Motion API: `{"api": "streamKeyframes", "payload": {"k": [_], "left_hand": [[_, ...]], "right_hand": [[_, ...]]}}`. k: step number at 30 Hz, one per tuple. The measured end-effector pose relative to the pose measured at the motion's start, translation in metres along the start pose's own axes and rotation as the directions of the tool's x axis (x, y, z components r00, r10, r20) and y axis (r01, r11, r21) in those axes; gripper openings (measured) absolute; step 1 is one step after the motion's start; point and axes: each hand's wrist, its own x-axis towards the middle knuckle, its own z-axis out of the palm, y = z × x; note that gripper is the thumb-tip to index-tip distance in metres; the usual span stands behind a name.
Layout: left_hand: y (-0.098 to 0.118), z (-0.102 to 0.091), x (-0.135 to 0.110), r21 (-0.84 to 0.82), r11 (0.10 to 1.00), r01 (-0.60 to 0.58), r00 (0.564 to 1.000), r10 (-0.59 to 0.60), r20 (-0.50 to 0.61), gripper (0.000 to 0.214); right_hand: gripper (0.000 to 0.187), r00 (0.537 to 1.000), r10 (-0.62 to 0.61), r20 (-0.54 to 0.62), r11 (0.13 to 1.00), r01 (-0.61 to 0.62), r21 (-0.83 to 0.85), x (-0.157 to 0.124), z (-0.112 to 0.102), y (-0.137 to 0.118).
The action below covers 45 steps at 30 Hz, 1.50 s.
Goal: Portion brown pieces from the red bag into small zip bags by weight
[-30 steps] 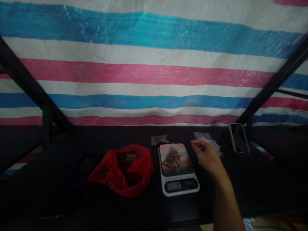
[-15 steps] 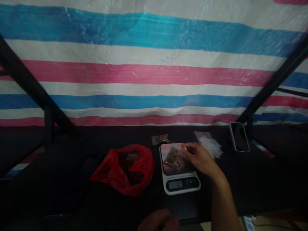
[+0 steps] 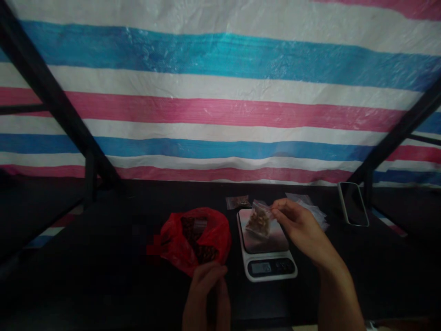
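Note:
Between the thumb and fingers of my right hand (image 3: 298, 225) is the top corner of a small clear zip bag (image 3: 259, 223) with brown, dried-looking pieces inside. The bag is tilted over the metal plate of a white digital kitchen scale (image 3: 271, 271); whether its bottom still touches the plate I cannot tell. Digits show on the scale's display, too blurred to read surely. My left hand (image 3: 206, 294) is at the near edge of a red plastic bag (image 3: 220, 230), fingers bent and apart from the thumb, holding nothing visible. Dark brown pieces and a small clear packet lie inside the red bag.
Another small filled zip bag (image 3: 238, 202) lies behind the scale. Flat clear zip bags (image 3: 317, 214) are piled beyond my right hand. A phone (image 3: 353, 204) leans near a black slanted post (image 3: 386, 142) at the right. Striped plastic sheeting (image 3: 220, 110) hangs behind the black table.
My right hand has lifted the zip bag from lying on the scale to a tilted position. My left hand has come up from the bottom edge to the red bag. The view has shifted slightly.

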Motion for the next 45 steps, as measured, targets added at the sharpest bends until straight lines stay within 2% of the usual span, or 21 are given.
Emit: {"api": "streamKeyframes", "payload": {"k": [3, 6, 8, 12, 15, 18, 21, 27, 33, 37, 39, 42, 45], "left_hand": [[0.001, -0.004, 0.019, -0.002, 0.986, 0.169, 0.986, -0.169, 0.010, 0.029], [-0.003, -0.009, 0.036, -0.065, 0.926, 0.373, 0.925, -0.365, 0.107, 0.051], [-0.004, -0.010, 0.045, -0.159, 0.843, 0.513, 0.855, -0.486, 0.181, 0.061], [-0.001, -0.006, 0.055, -0.362, 0.571, 0.737, 0.675, -0.658, 0.334, 0.076], [-0.002, -0.002, 0.056, -0.436, 0.428, 0.792, 0.596, -0.698, 0.398, 0.075], [-0.007, -0.002, 0.054, -0.468, 0.361, 0.807, 0.556, -0.732, 0.394, 0.074], [-0.010, -0.005, 0.054, -0.478, 0.339, 0.810, 0.538, -0.754, 0.377, 0.073], [-0.006, -0.012, 0.063, -0.415, 0.345, 0.842, 0.505, -0.775, 0.380, 0.077], [-0.007, -0.013, 0.063, -0.382, 0.376, 0.844, 0.518, -0.755, 0.402, 0.090], [-0.011, -0.013, 0.059, -0.340, 0.447, 0.827, 0.550, -0.767, 0.330, 0.085], [-0.011, -0.016, 0.059, -0.279, 0.528, 0.802, 0.594, -0.754, 0.279, 0.079], [-0.010, -0.020, 0.061, -0.199, 0.688, 0.697, 0.717, -0.669, 0.196, 0.065], [-0.008, -0.023, 0.062, -0.141, 0.819, 0.557, 0.825, -0.524, 0.212, 0.057]], "right_hand": [[0.016, 0.997, -0.062, 0.034, 0.998, 0.061, 0.034, -0.007, 0.015, -0.030], [0.013, 0.994, -0.083, 0.077, 0.995, 0.078, 0.069, -0.010, 0.044, -0.054], [0.010, 0.994, -0.058, 0.094, 0.995, 0.049, 0.091, -0.007, 0.070, -0.061], [0.020, 0.998, 0.024, 0.063, 0.999, -0.026, 0.045, 0.005, 0.122, -0.055], [0.025, 0.995, 0.049, 0.081, 0.995, -0.042, -0.090, 0.012, 0.150, -0.044], [0.022, 0.982, 0.078, 0.174, 0.980, -0.043, -0.197, 0.015, 0.162, -0.038], [0.020, 0.982, 0.086, 0.170, 0.965, -0.040, -0.258, 0.017, 0.165, -0.038], [0.020, 0.979, 0.087, 0.186, 0.969, -0.040, -0.242, 0.020, 0.167, -0.038], [0.021, 0.972, 0.118, 0.204, 0.965, -0.064, -0.254, 0.016, 0.165, -0.034], [0.026, 0.971, 0.107, 0.214, 0.990, -0.084, -0.112, 0.016, 0.155, -0.031], [0.030, 0.968, 0.096, 0.233, 0.995, -0.094, -0.023, 0.016, 0.148, -0.030], [0.033, 0.962, 0.058, 0.265, 0.995, -0.077, 0.064, 0.013, 0.135, -0.034], [0.033, 0.967, 0.014, 0.255, 0.993, -0.043, 0.109, 0.010, 0.113, -0.037]]}}
